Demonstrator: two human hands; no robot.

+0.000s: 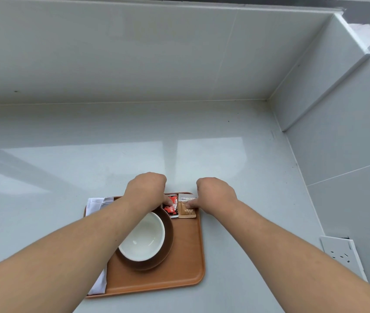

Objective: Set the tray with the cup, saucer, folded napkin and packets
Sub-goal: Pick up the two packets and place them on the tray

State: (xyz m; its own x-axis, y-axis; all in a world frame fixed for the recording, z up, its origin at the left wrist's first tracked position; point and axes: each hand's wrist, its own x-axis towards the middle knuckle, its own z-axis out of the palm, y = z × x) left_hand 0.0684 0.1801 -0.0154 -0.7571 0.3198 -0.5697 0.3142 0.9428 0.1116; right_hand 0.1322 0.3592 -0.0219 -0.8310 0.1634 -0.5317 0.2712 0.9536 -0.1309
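An orange-brown tray (186,251) lies on the pale counter in front of me. A white cup (145,240) stands on a dark brown saucer (168,242) in its middle. A folded white napkin (96,204) lies along the tray's left side, mostly hidden under my left forearm. At the tray's far right corner a red packet (173,207) and a tan packet (186,210) lie side by side. My left hand (146,190) rests a fingertip on the red packet. My right hand (215,196) presses a fingertip on the tan packet.
The counter (66,172) ends at a tiled back wall and a tiled right wall with a protruding ledge (328,71). A white power socket (342,254) is on the right wall near the counter.
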